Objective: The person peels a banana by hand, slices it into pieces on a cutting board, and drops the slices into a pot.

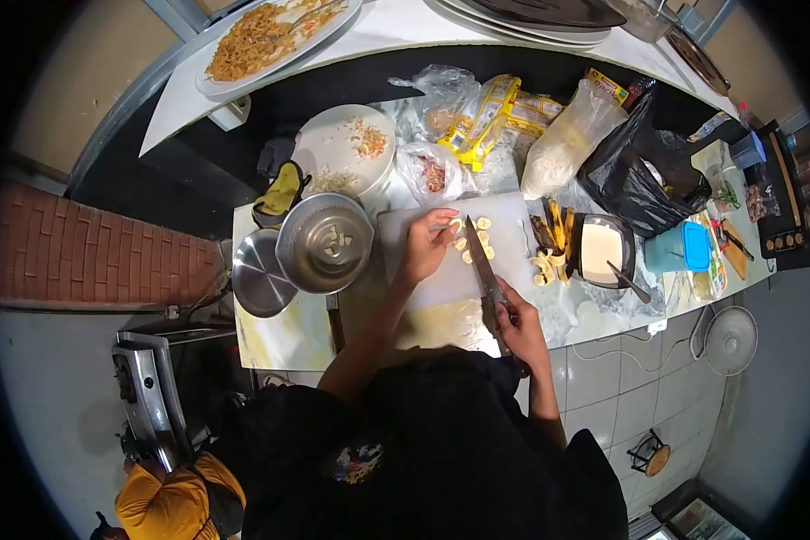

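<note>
On the white cutting board (414, 283), several pale banana slices (483, 238) lie in a loose group. My left hand (428, 245) is over the board with bent fingers, holding a small banana piece (456, 225) at the fingertips. My right hand (521, 324) is closed around the handle of a large kitchen knife (483, 270). Its blade points away from me and lies across the board, just right of the slices. Banana peels (556, 236) are heaped right of the board, beside a square dark bowl of cream-coloured batter (601, 250) with a spoon in it.
At left stand a metal pot (325, 243) with pale pieces inside, a steel lid (263, 274) and a white plate (333, 135) with shredded vegetables. Plastic bags (574, 139) and a black bag (648, 162) line the back. A plate of noodles (261, 45) sits on the upper shelf.
</note>
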`<act>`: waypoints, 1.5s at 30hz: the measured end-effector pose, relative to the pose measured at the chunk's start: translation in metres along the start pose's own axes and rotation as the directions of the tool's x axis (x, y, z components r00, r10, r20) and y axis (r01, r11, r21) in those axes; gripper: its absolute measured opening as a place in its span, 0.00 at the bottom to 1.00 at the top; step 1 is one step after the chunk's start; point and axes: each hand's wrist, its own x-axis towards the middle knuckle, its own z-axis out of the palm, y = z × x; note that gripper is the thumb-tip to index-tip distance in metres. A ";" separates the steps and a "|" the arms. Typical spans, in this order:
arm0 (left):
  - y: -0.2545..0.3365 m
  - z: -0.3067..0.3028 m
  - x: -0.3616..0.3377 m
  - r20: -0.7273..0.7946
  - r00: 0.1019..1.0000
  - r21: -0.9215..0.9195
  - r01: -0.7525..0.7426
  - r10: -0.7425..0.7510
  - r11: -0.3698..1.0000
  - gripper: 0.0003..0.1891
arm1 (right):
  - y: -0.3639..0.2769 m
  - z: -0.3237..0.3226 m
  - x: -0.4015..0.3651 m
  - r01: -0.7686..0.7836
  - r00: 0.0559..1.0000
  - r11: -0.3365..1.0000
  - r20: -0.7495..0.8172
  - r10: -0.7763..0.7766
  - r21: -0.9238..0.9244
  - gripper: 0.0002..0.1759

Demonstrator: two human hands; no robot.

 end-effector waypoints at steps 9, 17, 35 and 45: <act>-0.004 -0.032 -0.010 -0.073 0.995 0.154 -0.062 0.074 0.986 0.11 | -0.018 0.008 0.003 -0.015 1.000 0.995 0.015 0.016 -0.098 0.29; -0.003 -0.039 -0.027 -0.086 0.985 0.413 -0.103 0.151 0.905 0.12 | -0.023 0.022 0.004 0.008 0.993 0.992 0.115 0.006 -0.123 0.31; -0.006 -0.037 -0.044 -0.074 0.989 0.569 -0.063 0.127 0.820 0.16 | -0.016 0.042 0.007 0.218 0.976 0.900 0.104 -0.192 -0.379 0.39; -0.013 -0.034 -0.041 -0.142 0.973 0.509 -0.084 0.180 0.857 0.13 | -0.010 0.039 0.008 0.270 0.963 0.876 0.126 -0.240 -0.400 0.41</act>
